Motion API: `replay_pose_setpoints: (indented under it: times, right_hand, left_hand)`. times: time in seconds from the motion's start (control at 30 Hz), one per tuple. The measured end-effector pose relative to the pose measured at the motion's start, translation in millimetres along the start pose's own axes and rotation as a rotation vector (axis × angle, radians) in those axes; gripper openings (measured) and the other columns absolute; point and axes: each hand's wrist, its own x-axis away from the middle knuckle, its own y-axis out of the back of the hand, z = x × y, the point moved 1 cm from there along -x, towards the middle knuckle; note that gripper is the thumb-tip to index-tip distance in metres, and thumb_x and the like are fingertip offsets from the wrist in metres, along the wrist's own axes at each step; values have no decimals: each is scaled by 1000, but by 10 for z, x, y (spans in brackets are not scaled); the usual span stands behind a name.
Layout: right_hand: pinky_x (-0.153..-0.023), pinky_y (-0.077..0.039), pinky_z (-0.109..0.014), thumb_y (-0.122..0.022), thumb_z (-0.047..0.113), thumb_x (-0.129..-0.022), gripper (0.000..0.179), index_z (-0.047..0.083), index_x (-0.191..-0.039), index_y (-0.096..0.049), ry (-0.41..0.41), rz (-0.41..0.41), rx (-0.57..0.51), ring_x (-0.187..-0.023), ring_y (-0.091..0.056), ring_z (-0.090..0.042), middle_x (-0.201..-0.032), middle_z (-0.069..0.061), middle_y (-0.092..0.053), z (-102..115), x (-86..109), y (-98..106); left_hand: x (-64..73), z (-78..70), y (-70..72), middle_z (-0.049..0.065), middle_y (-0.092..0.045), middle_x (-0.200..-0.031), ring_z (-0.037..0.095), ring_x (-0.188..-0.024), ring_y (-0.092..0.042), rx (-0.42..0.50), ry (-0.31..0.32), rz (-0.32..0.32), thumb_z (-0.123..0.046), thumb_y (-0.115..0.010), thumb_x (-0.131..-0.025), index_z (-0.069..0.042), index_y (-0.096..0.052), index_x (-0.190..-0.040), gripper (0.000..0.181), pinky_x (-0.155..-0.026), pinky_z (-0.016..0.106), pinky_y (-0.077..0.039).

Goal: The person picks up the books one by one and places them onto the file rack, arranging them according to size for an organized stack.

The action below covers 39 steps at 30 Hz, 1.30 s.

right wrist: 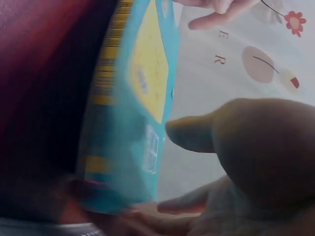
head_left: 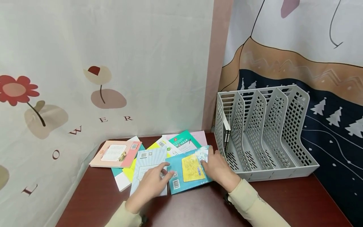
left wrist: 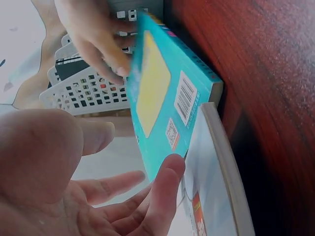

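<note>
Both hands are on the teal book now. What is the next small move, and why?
Probably lift the teal book clear of the pile and tip it upright toward the file rack. The right hand holds its edge nearest the rack, the left hand touches the other edge, and it lies on top of the other books. One slot already holds a dark book.

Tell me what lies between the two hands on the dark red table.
In the head view, the teal book with a yellow panel lies between the left hand and right hand; both touch it.
</note>
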Motion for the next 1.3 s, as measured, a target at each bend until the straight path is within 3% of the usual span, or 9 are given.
replay_pose_setpoints:
  times: [0.13, 0.27, 0.47, 0.67, 0.77, 0.9, 1.0, 1.2, 1.3]
  right_hand:
    - [-96, -61, -58, -71, 31, -108, 80, -13, -165, -35, 35, -93, -72, -109, -75, -43, -127, -35, -72, 30, -43, 146]
    - [-79, -60, -45, -71, 27, -107, 60, -5, -156, -54, 33, -102, -205, -86, -71, -26, -107, -21, -77, 37, -103, 252]
    - [-69, -50, -33, -65, 17, -111, 39, 5, -146, -53, 133, -55, -289, -75, -63, -17, -100, -15, -75, 33, -69, 269]
    - [-68, -52, -31, -63, 9, -112, 25, 12, -136, -56, 272, -137, -417, -71, -63, -12, -98, -11, -77, -16, 8, 398]
    - [-66, -53, -29, -61, 8, -112, 25, 13, -136, -59, 319, -171, -454, -70, -64, -12, -101, -11, -77, -49, 32, 533]
    - [-63, -56, -29, -61, 8, -112, 25, 15, -137, -60, 383, -144, -507, -69, -67, -12, -99, -11, -78, -88, 44, 704]
    - [-62, -60, -31, -61, 9, -113, 26, 15, -138, -60, 445, -83, -544, -71, -71, -12, -102, -10, -79, -110, 39, 784]
    - [-65, -63, -31, -62, 10, -112, 29, 13, -142, -60, 560, -18, -567, -76, -75, -10, -106, -10, -82, -131, 46, 825]
    - [-64, -64, -31, -63, 12, -113, 31, 13, -144, -60, 559, -18, -584, -76, -76, -10, -106, -10, -82, -144, 50, 813]
  left_hand:
    - [-20, 2, 31, 3, -81, -112, 15, -92, -67, 17, 4, 7, -50, -73, -104, -18, -69, -146, 52, -79, 35, -54]
    - [-48, -4, 46, 3, -81, -114, 16, -96, -68, 31, 14, 22, -52, -73, -104, -19, -68, -148, 55, -80, 35, -55]
    - [-76, -22, 36, 0, -82, -113, 17, -102, -69, 29, 25, 34, -55, -72, -104, -23, -67, -149, 55, -83, 36, -53]
    - [-76, -64, 54, 0, -75, -117, 15, -95, -65, 77, -1, 5, -49, -73, -105, -21, -63, -152, 56, -78, 33, -52]
    - [-104, -108, 83, 3, -68, -127, 18, -105, -67, 102, -24, -53, -46, -73, -105, -22, -57, -156, 59, -84, 35, -55]
    - [-177, -220, 151, 3, -66, -144, 23, -129, -66, 144, -97, -96, -49, -74, -104, -25, -53, -160, 64, -103, 44, -59]
    - [-246, -326, 197, 1, -67, -146, 18, -125, -67, 203, -170, -27, -55, -74, -103, -30, -52, -161, 67, -103, 42, -62]
    - [-346, -479, 222, -5, -79, -110, 10, -86, -81, 313, -261, 255, -61, -72, -103, -27, -52, -164, 73, -79, 29, -67]
    - [-353, -507, 221, -9, -82, -101, 10, -82, -83, 345, -274, 295, -58, -74, -102, -26, -64, -152, 60, -77, 29, -67]
